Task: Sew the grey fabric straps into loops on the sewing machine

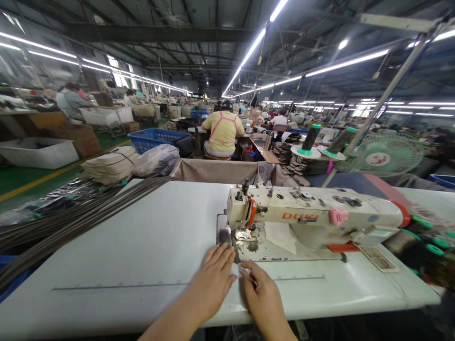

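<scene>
My left hand (211, 279) lies flat on the white sewing table (117, 237), its fingertips just in front of the needle plate of a cream Juki sewing machine (313, 215). My right hand (261, 296) rests with curled fingers on the table, close to the machine's front edge. A thin pale strip may lie under its fingertips, but white on white hides it. The presser foot (243, 235) sits just beyond my hands, and neither hand touches it.
A long bundle of dark strips (81, 222) lies across the table's left side. Thread cones (311, 139) and a green fan (387, 154) stand beyond the machine. A co-worker in a yellow top (223, 132) sits ahead, beside a blue basket (156, 138).
</scene>
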`<state>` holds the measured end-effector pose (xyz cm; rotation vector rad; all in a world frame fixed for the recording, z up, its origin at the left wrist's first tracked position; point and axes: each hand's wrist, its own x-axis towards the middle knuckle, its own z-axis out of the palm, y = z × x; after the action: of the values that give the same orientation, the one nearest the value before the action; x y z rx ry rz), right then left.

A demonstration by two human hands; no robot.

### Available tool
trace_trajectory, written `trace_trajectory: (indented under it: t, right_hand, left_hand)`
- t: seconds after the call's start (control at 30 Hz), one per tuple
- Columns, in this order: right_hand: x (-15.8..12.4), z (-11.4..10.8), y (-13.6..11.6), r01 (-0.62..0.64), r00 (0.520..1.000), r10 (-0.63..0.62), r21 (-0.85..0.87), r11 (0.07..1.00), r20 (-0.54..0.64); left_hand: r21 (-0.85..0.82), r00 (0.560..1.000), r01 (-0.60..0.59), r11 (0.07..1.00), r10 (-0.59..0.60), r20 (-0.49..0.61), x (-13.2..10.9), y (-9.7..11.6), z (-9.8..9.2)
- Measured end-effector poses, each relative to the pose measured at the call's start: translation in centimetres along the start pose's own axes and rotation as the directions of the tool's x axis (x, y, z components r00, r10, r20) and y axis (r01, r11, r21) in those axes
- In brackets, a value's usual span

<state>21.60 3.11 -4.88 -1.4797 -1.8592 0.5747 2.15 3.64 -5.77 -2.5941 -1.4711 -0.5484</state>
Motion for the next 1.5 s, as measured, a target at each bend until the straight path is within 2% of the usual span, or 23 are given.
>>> trace_trajectory:
  t: [0.2, 0.5, 0.8, 0.93, 1.03, 1.2, 1.33, 1.5]
  right_hand:
    - [0.1, -0.2, -0.3, 0.006, 1.000, -0.006, 0.009, 1.000, 0.002]
    - [0.1, -0.2, -0.1, 0.026, 1.000, -0.026, 0.015, 1.000, -0.009]
    - [-0.1, 0.0, -0.1, 0.046, 0.999, -0.046, 0.001, 0.999, -0.023]
    - [-0.2, 0.0, 0.0, 0.044, 0.999, -0.044, 0.009, 0.999, -0.013]
    - [-0.1, -0.1, -0.1, 0.039, 0.999, -0.039, 0.010, 0.999, -0.003]
    - [-0.1, -0.2, -0.3, 0.029, 1.000, -0.029, 0.014, 0.999, 0.003]
    - [-0.1, 0.0, -0.2, 0.045, 0.999, -0.045, 0.005, 0.999, -0.024]
    - [-0.3, 0.1, 0.0, 0.068, 0.997, -0.068, -0.008, 0.998, -0.034]
  left_hand:
    - [-0.049, 0.999, 0.045, 0.998, -0.044, 0.015, 0.5, -0.4, 0.4]
    - [-0.069, 0.996, 0.088, 0.994, -0.086, 0.030, 2.5, -2.2, 0.9]
    - [-0.099, 0.989, 0.142, 0.985, -0.138, 0.050, 3.5, -2.3, 0.2]
    - [-0.155, 0.985, 0.169, 0.973, -0.160, 0.070, 3.7, -2.4, 0.0]
    - [-0.248, 0.982, 0.177, 0.952, -0.154, 0.111, 4.2, -3.3, -0.2]
    - [-0.453, 0.985, 0.170, 0.875, -0.141, 0.097, 6.4, -6.1, 0.0]
    - [-0.488, 0.985, 0.173, 0.856, -0.154, 0.079, 9.3, -8.0, 1.4]
    - [-0.533, 0.990, 0.138, 0.835, -0.100, 0.100, 11.7, -9.3, 3.0]
